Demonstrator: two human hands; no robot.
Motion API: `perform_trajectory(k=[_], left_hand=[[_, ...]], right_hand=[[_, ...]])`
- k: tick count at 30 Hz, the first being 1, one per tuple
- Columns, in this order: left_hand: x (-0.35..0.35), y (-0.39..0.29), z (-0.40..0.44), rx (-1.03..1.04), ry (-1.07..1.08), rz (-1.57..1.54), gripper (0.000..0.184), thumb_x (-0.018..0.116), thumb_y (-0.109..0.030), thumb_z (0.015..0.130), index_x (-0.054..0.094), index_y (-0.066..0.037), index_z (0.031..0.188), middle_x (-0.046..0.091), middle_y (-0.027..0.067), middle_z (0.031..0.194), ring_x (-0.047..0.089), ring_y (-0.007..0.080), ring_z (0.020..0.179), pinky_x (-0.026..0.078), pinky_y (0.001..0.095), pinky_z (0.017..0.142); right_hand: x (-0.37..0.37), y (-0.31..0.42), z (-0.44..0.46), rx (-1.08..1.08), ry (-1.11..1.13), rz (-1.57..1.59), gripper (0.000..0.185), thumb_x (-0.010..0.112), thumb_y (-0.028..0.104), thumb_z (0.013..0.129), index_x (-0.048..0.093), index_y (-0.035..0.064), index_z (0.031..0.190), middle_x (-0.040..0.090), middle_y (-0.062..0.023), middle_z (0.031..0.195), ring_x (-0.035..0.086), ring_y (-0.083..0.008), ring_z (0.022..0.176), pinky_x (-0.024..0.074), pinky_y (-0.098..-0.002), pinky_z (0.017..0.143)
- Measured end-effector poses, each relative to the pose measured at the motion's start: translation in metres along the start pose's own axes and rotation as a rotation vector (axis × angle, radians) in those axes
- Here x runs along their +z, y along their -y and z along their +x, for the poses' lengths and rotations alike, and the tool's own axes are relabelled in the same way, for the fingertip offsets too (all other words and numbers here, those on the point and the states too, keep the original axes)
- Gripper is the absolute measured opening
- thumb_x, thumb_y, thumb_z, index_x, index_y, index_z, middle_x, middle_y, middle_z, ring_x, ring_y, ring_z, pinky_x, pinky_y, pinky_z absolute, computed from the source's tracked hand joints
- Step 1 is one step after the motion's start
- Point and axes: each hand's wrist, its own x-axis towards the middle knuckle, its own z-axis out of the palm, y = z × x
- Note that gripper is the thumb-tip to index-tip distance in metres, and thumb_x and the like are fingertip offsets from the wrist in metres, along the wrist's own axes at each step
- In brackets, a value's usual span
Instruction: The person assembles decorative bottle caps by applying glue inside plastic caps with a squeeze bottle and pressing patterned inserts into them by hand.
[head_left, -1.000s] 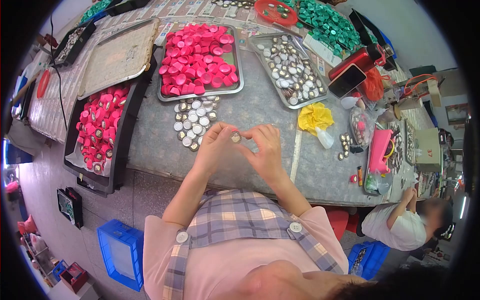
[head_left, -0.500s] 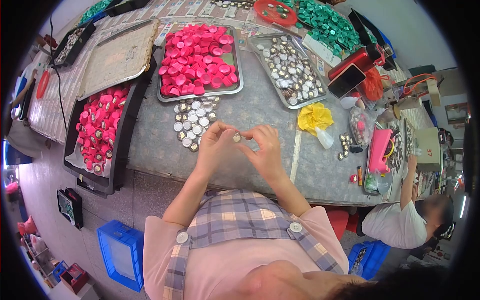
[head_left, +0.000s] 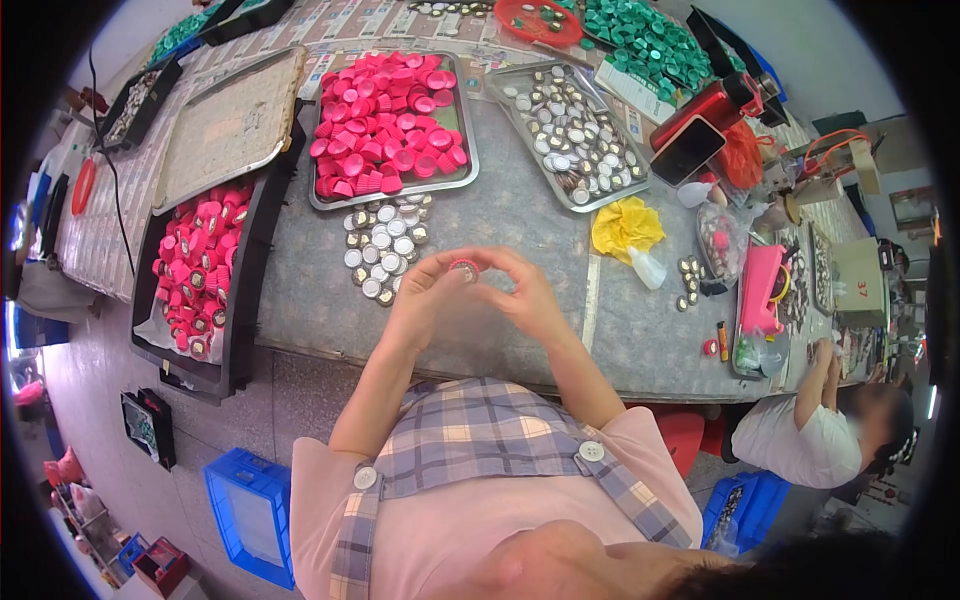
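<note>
Over the grey table [head_left: 400, 340], my left hand [head_left: 422, 298] and my right hand [head_left: 522, 298] meet around one small pink cap [head_left: 464, 265] with a metallic, patterned face. The fingers of both hands are closed on it. Just beyond my left hand lies a loose group of white and gold discs [head_left: 380, 248]. Behind them a metal tray [head_left: 472, 150] holds a heap of pink caps [head_left: 385, 120]. To its right, a second metal tray [head_left: 582, 207] carries more white and gold discs [head_left: 580, 135].
A black crate [head_left: 262, 215] of pink caps stands at the left under an empty tray [head_left: 230, 120]. Rightward are yellow cloth [head_left: 627, 228], a small white bottle [head_left: 648, 268], a phone [head_left: 688, 150] and a pink holder [head_left: 763, 290]. Another person [head_left: 800, 430] sits at the right.
The view has shifted slightly. My fingers have moved round the cap, and its pink ridged rim now shows more. The other person's arm reached forward, then came back.
</note>
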Motion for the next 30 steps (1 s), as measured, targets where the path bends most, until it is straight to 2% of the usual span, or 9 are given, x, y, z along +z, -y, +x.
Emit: perform_trajectory(k=[3,7,10,16,18,22,24,27,30], left_hand=[[-0.002,0.007,0.000,-0.067,-0.042,-0.019,0.026,0.051,-0.009,0.082,0.053,-0.002,0.107,0.059,0.0055,0.096,0.056,0.0099,0.079,0.046,0.0227,0.070],[-0.002,0.014,0.007,-0.077,-0.061,0.004,0.027,0.049,-0.010,0.083,0.053,-0.002,0.109,0.058,0.0046,0.094,0.056,0.0094,0.078,0.046,0.0219,0.068],[-0.001,0.023,0.014,-0.097,0.002,0.081,0.028,0.045,-0.011,0.087,0.049,0.000,0.113,0.057,0.0082,0.099,0.056,0.0148,0.090,0.046,0.0266,0.079],[0.003,0.052,0.028,0.058,0.020,0.453,0.026,0.044,-0.009,0.084,0.054,-0.002,0.107,0.060,0.0075,0.089,0.056,0.0120,0.081,0.045,0.0235,0.070],[0.003,0.056,0.029,0.072,-0.017,0.551,0.027,0.043,-0.013,0.081,0.057,-0.006,0.103,0.061,0.0126,0.084,0.059,0.0165,0.079,0.044,0.0270,0.067],[-0.009,0.046,0.029,0.137,-0.074,0.586,0.026,0.044,-0.010,0.081,0.057,-0.004,0.103,0.062,0.0101,0.084,0.059,0.0163,0.077,0.045,0.0264,0.067],[-0.009,0.019,0.021,0.152,-0.154,0.293,0.020,0.045,-0.006,0.085,0.056,-0.002,0.102,0.058,0.0010,0.080,0.052,0.0072,0.068,0.043,0.0204,0.064],[-0.061,-0.019,0.022,0.406,-0.430,0.050,0.016,0.051,-0.008,0.083,0.054,-0.003,0.098,0.059,0.0059,0.085,0.052,0.0081,0.062,0.044,0.0212,0.061],[-0.118,-0.082,0.014,0.707,-0.463,-0.294,0.022,0.050,-0.006,0.083,0.050,-0.001,0.105,0.055,0.0149,0.100,0.055,0.0139,0.081,0.047,0.0242,0.076]], right_hand=[[0.002,-0.011,-0.003,0.234,0.070,0.185,0.035,0.065,0.015,0.072,0.055,0.0010,0.102,0.060,-0.0067,0.090,0.057,-0.0152,0.081,0.0445,-0.0280,0.072],[0.007,-0.029,-0.003,0.337,0.049,0.253,0.033,0.063,0.014,0.075,0.055,-0.0003,0.103,0.060,-0.0060,0.088,0.057,-0.0111,0.079,0.0456,-0.0244,0.069],[0.009,-0.044,-0.006,0.346,-0.029,0.385,0.031,0.061,0.012,0.077,0.054,-0.0016,0.104,0.059,-0.0053,0.087,0.056,-0.0106,0.078,0.0459,-0.0224,0.068],[-0.006,-0.059,-0.015,0.513,-0.018,0.736,0.027,0.056,0.009,0.080,0.053,0.0000,0.106,0.058,-0.0016,0.088,0.054,-0.0070,0.076,0.0447,-0.0201,0.067],[-0.006,-0.061,-0.018,0.471,-0.041,0.638,0.026,0.054,0.009,0.081,0.053,0.0000,0.105,0.058,-0.0022,0.088,0.054,-0.0075,0.077,0.0446,-0.0201,0.068],[0.005,-0.053,0.003,0.452,-0.035,0.614,0.025,0.054,0.010,0.081,0.054,0.0003,0.104,0.058,-0.0024,0.088,0.055,-0.0080,0.077,0.0442,-0.0207,0.069],[0.008,-0.047,0.027,0.389,0.122,0.547,0.025,0.055,0.012,0.082,0.054,-0.0011,0.103,0.058,-0.0037,0.092,0.055,-0.0092,0.081,0.0449,-0.0218,0.072],[0.004,-0.068,0.072,0.066,-0.166,0.039,0.026,0.059,0.013,0.075,0.057,0.0061,0.100,0.058,-0.0063,0.092,0.054,-0.0198,0.088,0.0416,-0.0306,0.079],[0.001,-0.087,0.115,-0.084,-0.279,-0.463,0.025,0.061,0.015,0.071,0.060,0.0108,0.096,0.055,-0.0091,0.096,0.048,-0.0274,0.096,0.0378,-0.0351,0.081]])
